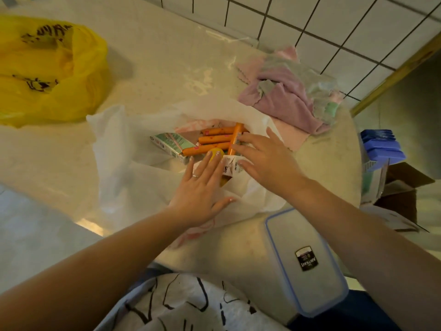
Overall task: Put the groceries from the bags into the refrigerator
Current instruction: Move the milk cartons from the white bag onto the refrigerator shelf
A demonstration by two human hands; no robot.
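Groceries lie in an open white bag (114, 149) at the middle of the bench (148, 68): orange sausages (216, 139), three with their long axes running 9 to 3 o'clock and one crossing them toward 12, a green carton (170, 145) at their 9 o'clock, and a white carton (230, 167) beside a yellow item (216, 154). Both hands, left (200, 189) and right (265, 158), reach in with fingers spread, gripping nothing. A yellow bag (47, 75) sits at 10 o'clock, folded cloths (291, 91) at 2, a lidded container (307, 263) at 5.
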